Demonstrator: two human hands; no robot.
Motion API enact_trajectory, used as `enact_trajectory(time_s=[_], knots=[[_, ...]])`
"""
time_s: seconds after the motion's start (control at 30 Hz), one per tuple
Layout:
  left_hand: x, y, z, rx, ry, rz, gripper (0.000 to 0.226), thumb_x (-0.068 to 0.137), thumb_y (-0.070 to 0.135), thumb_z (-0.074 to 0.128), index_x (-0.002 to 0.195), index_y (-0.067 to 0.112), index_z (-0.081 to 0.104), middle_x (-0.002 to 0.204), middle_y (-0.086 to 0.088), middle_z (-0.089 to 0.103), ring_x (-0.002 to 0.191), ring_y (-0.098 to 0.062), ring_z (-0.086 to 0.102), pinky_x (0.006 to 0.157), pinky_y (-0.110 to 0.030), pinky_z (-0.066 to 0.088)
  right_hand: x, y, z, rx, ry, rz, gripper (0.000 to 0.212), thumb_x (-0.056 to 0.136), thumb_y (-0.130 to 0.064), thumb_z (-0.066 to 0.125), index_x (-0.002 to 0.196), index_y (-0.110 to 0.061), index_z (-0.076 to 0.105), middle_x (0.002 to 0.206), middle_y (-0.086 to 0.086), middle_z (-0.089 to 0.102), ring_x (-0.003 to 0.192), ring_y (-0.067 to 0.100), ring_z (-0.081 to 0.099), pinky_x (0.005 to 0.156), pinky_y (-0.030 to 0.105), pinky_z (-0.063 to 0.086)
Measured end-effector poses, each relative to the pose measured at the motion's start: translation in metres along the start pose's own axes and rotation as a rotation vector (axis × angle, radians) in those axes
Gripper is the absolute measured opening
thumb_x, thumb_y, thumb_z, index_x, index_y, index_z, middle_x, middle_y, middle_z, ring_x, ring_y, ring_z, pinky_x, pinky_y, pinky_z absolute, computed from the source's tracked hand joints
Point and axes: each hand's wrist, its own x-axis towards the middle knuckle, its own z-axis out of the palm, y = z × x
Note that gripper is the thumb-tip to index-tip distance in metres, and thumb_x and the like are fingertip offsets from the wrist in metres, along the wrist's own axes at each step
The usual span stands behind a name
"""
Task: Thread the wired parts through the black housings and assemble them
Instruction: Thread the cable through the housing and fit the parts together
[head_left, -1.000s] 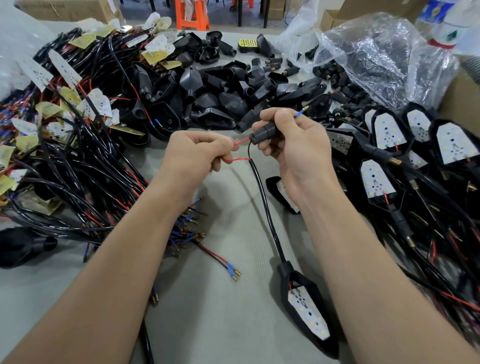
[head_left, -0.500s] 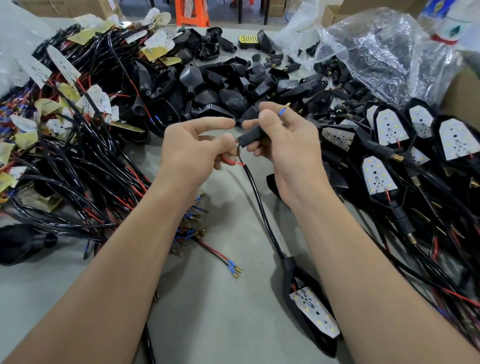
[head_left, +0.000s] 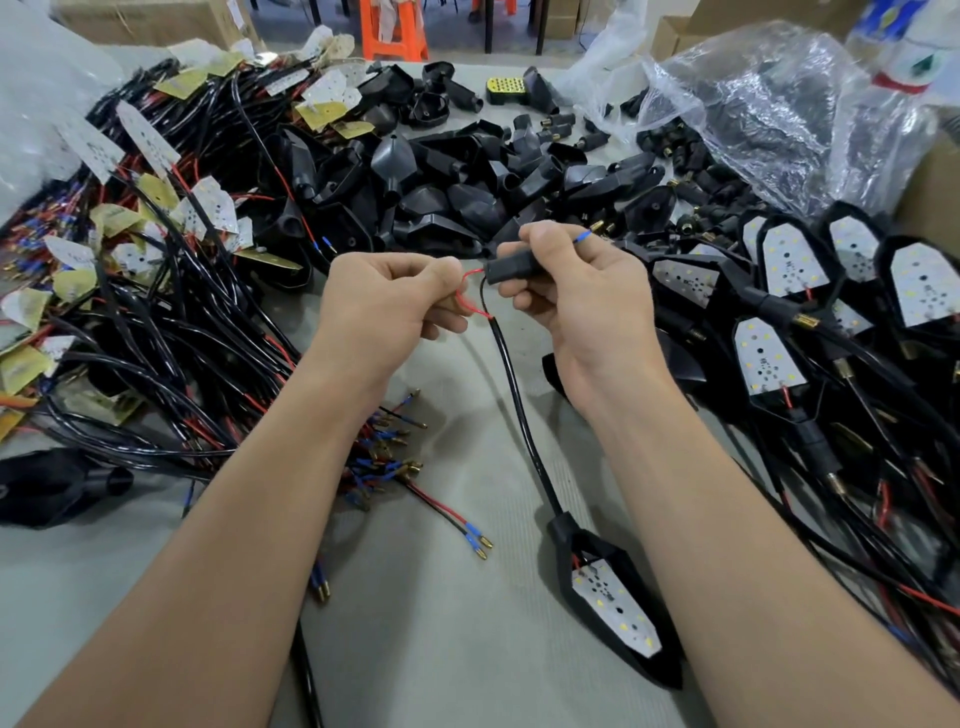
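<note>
Head view. Both forearms reach forward over the grey table (head_left: 426, 639), wrists level and close together above its middle. The left hand (head_left: 387, 306) is fisted, knuckles up, its thumb and curled fingers pinching a loop of red wire (head_left: 470, 297). The right hand (head_left: 582, 299) faces it, thumb on top and fingers curled beneath, gripping a small black tubular housing (head_left: 511, 270) held roughly level. The red wire enters the tube's left end; a blue-sleeved terminal (head_left: 584, 237) projects past the right thumb. A black cable (head_left: 519, 410) drops from between the hands to a black lamp housing (head_left: 644, 654), which lies on the table near the right forearm with its white LED board (head_left: 613, 603) facing up. Loose empty housings (head_left: 441, 182) are heaped beyond the hands, wired boards (head_left: 156, 291) to the left, and assembled units (head_left: 789, 260) to the right.
</note>
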Motion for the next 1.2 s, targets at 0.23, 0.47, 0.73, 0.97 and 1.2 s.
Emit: enact_trajectory(time_s=[0.23, 0.47, 0.73, 0.97, 1.2], knots=[[-0.003, 0.000, 0.005, 0.050, -0.025, 0.070, 0.026, 0.099, 0.012, 0.065, 0.076, 0.012, 0.076, 0.069, -0.008, 0.075, 0.059, -0.015, 0.071, 0.054, -0.020, 0.049, -0.001, -0.002, 0.000, -0.064, -0.092, 0.078, 0.020, 0.106, -0.015, 0.053, 0.094, -0.005, 0.066, 0.080, 0.008, 0.074, 0.056, 0.014, 0.059, 0.057, 0.022, 0.049], [-0.002, 0.000, 0.004, 0.027, -0.120, -0.004, 0.021, 0.094, 0.016, 0.072, 0.075, 0.014, 0.079, 0.076, -0.008, 0.078, 0.060, -0.012, 0.069, 0.057, -0.019, 0.050, 0.001, -0.005, -0.004, 0.013, 0.017, -0.057, 0.015, 0.101, -0.009, 0.059, 0.091, -0.002, 0.067, 0.081, 0.012, 0.072, 0.057, 0.017, 0.057, 0.055, 0.023, 0.047], [0.000, -0.007, 0.002, 0.354, -0.110, 0.146, 0.015, 0.086, 0.007, 0.077, 0.077, 0.018, 0.080, 0.067, 0.000, 0.075, 0.058, -0.010, 0.069, 0.063, -0.022, 0.056, 0.000, 0.002, 0.000, -0.102, -0.115, 0.068, 0.027, 0.106, -0.020, 0.053, 0.091, -0.004, 0.068, 0.076, 0.010, 0.069, 0.050, 0.012, 0.046, 0.052, 0.023, 0.037], [-0.003, -0.002, 0.006, 0.032, -0.167, 0.030, 0.009, 0.090, 0.014, 0.076, 0.083, 0.013, 0.080, 0.079, -0.008, 0.078, 0.068, -0.013, 0.073, 0.061, -0.019, 0.055, 0.001, 0.000, -0.002, -0.106, -0.081, 0.037, 0.038, 0.110, -0.025, 0.045, 0.087, -0.006, 0.067, 0.078, 0.012, 0.070, 0.052, 0.016, 0.046, 0.050, 0.024, 0.035], [-0.003, -0.002, 0.010, 0.049, -0.199, -0.005, 0.006, 0.091, 0.013, 0.075, 0.089, 0.014, 0.080, 0.075, 0.000, 0.077, 0.067, -0.007, 0.069, 0.062, -0.017, 0.053, -0.001, 0.001, -0.002, -0.179, -0.145, 0.062, 0.047, 0.110, -0.034, 0.040, 0.097, -0.008, 0.077, 0.090, 0.006, 0.078, 0.064, 0.018, 0.055, 0.054, 0.025, 0.037]])
